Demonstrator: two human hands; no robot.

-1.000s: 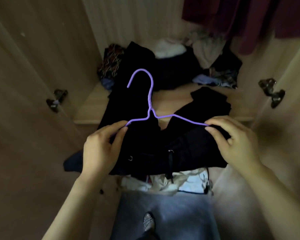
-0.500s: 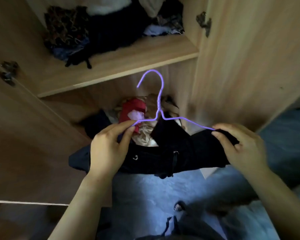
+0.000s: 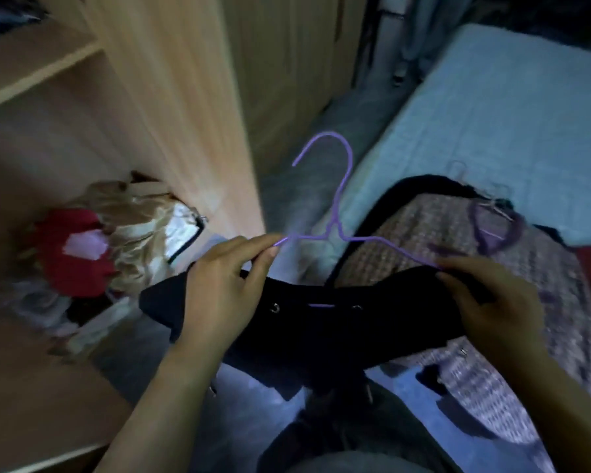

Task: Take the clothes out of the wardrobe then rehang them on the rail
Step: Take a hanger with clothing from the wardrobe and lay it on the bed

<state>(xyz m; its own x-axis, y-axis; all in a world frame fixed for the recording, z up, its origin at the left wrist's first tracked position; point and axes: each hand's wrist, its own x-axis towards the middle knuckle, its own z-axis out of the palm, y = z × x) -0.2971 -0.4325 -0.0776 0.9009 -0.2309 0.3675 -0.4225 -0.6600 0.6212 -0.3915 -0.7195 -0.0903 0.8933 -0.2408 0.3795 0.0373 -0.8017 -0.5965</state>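
**Hands and hanger swing from the wardrobe toward the bed**

Half a second ago the open wardrobe filled the scene. Now its side panel (image 3: 185,114) stands to the left and a pale blue bed (image 3: 492,107) lies to the right, with both hands carried across in the same grip.

Motion blur softens most edges. The purple hanger (image 3: 335,227) stands hook up between the hands, and its lower bar shows only as a short purple streak through the black garment (image 3: 321,332) draped over it. The left hand (image 3: 219,288) pinches the hanger's left tip between thumb and forefinger, with cloth bunched under the palm. The right hand (image 3: 492,302) grips the right shoulder of the wire together with the fabric, its fingertips hiding the wire's end.

The garment's lower edge merges into dark shapes at the bottom of the view that I cannot make out.

A checked garment (image 3: 423,233) lies on the bed behind the hanger, with another faint hanger (image 3: 488,216) on it. Low in the wardrobe sit a red cloth (image 3: 72,257) and a shiny beige cloth (image 3: 133,227).
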